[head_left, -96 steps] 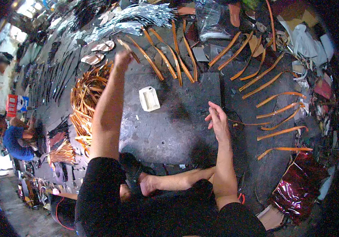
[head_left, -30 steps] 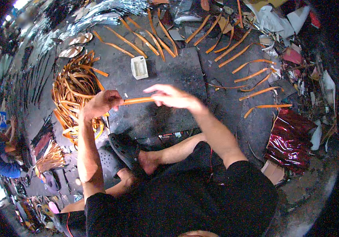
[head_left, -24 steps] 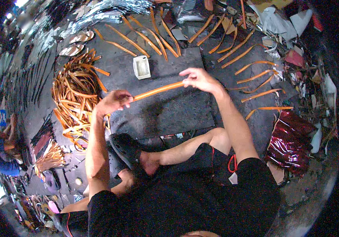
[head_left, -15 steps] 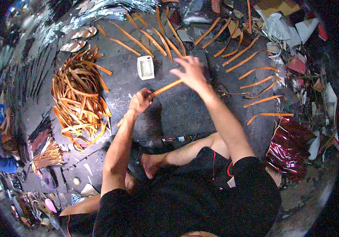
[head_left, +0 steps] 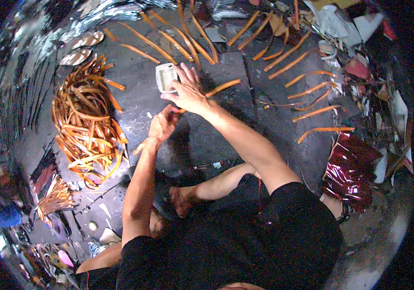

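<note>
Your left hand pinches the strip nearer you than the tub. The strip passes beneath your right hand; one end projects to the right of the tub, and what appears to be the other shows beside your left wrist. Your right hand overlaps the tub's right edge with its outer fingers parted. Whether its thumb and forefinger pinch anything, or touch the tub, cannot be told.

Observe these hazards:
- Tipping: the tub stands on a bare slab. A sideways knock from your right fingers could slide or upset it. Its contents cannot be made out.
- Fouling: your right forearm crosses above the strip. Lowering it could press the strip down or drag it from your left pinch.
- Twisting: the strip's end right of the tub appears unsupported. A loose left grip could let it roll or spring.
- Tangling: the pile lies left of the tub. A wide left-elbow swing could catch its loose ends.
</note>
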{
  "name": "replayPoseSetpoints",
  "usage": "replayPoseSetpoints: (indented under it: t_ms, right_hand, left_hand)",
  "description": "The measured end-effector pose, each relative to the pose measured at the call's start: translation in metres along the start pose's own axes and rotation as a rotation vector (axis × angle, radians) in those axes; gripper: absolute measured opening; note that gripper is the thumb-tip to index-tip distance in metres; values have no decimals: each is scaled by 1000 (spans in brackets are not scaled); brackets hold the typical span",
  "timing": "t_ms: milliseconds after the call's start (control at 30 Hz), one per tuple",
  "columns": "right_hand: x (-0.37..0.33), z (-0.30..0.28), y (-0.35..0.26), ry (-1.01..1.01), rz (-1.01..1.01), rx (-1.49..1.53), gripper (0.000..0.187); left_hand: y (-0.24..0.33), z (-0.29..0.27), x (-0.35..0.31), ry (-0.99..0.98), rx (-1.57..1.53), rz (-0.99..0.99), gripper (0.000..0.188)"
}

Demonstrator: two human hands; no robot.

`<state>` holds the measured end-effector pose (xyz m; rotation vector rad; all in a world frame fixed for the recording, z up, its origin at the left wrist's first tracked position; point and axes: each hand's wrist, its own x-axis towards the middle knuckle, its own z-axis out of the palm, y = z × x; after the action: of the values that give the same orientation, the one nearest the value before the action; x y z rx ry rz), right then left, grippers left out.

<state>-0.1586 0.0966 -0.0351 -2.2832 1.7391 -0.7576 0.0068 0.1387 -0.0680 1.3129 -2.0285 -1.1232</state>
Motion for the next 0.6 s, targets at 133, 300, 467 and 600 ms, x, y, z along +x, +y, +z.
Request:
replayPoseSetpoints:
  t_ms: [133,300,467,600]
  right_hand:
    - [-27,-26,34,240,126,251,18]
    - [-108,-97,98,-8,860,752,47]
    - [-108,-118,91,-289,885,585,53]
    - [-112,-92,74,-329,773,357,48]
  left_hand:
    - [1,1,-1,-65,5,-19,15]
    - [-3,0,0,-43,-26,24,15]
    - [-13,-1,2,-74,-58,-41,14]
    - [-19,-15,0,-189,-286,-83,14]
